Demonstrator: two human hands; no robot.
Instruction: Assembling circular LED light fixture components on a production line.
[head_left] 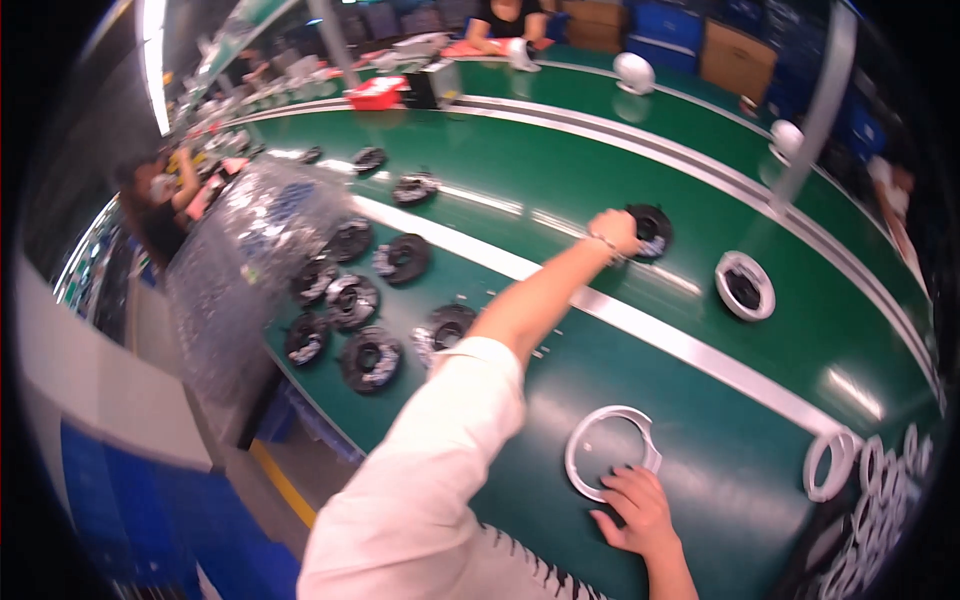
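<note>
My left hand [617, 232] reaches far over the green conveyor belt, its fingers closed at the left edge of a black ring-shaped part [653, 232]. Its fingertips are partly hidden. On the near worktable lies a white plastic ring [572, 452] with a notch at its upper right. Fingers of my right hand [640, 510] rest spread at the ring's lower edge, the thumb held apart. Farther right on the belt sits a white ring housing [728, 296] with a black part inside it.
Several black ring-shaped parts with wiring [371, 359] lie on the worktable at left. Beside them hangs clear plastic wrap [240, 265]. White rings [830, 465] stand at the right. A metal rail [690, 347] separates table and belt. Co-workers [505, 25] sit across the line.
</note>
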